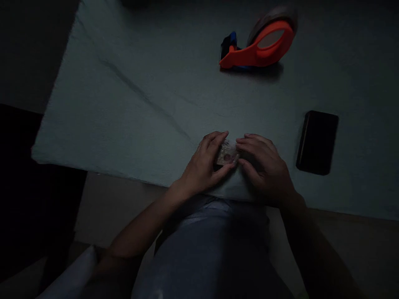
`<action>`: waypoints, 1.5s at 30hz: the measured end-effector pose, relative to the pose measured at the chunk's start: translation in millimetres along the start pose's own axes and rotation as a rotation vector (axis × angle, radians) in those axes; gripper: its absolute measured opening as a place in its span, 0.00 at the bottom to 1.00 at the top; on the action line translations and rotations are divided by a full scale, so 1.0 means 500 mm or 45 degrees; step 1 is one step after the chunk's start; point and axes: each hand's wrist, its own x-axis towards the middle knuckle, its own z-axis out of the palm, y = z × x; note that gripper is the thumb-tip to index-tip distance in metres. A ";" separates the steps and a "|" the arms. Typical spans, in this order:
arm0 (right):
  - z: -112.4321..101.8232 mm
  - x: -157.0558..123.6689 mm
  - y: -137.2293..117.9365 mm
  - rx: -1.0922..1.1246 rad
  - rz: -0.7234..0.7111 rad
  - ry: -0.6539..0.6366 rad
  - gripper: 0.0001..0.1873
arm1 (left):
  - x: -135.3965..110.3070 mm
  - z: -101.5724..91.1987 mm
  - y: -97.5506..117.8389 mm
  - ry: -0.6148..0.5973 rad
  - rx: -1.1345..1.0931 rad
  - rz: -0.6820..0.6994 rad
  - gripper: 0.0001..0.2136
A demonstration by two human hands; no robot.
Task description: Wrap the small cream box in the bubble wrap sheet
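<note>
A small pale, shiny piece (227,154) with a round darker spot lies at the table's near edge; it looks wrapped in clear plastic, but dim light hides its exact kind. My left hand (206,160) is closed around its left side, thumb along the near edge and fingers along the far edge. From the right, my right hand (264,164) meets it with bent fingers and thumb at its right edge. Part of the piece is covered by my fingers.
An orange tape dispenser (246,57) with a large roll stands at the far side of the pale, grey-veined table (124,120). To the right of my right hand lies a black phone-like slab (318,142). The table's front edge runs just before my body.
</note>
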 end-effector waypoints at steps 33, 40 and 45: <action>0.004 0.026 -0.009 0.432 0.646 0.449 0.05 | -0.005 -0.031 0.002 -0.224 -0.274 -0.091 0.38; 0.023 0.019 -0.001 0.341 0.659 0.326 0.14 | -0.026 -0.008 0.007 0.033 -0.125 -0.272 0.33; 0.037 0.002 -0.020 0.418 0.659 0.099 0.11 | -0.023 -0.003 0.031 0.118 -0.181 -0.261 0.21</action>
